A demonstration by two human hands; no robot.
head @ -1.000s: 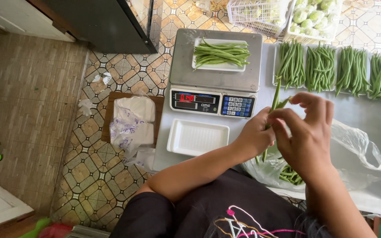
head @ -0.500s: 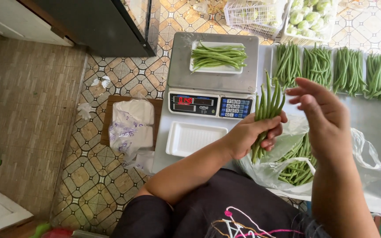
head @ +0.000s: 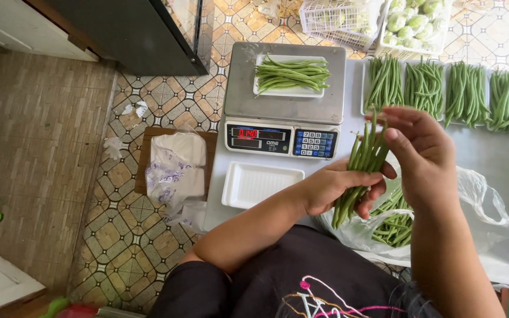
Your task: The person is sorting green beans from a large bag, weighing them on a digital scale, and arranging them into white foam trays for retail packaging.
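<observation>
Green beans; white tray; grey scale, red display; patterned beige-brown floor tiles

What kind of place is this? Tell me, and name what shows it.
Probably a small produce-packing or vending spot. A digital scale weighs a white tray of green beans, sorted bean bunches line the table, and the left hand grips another bunch of beans.
</observation>
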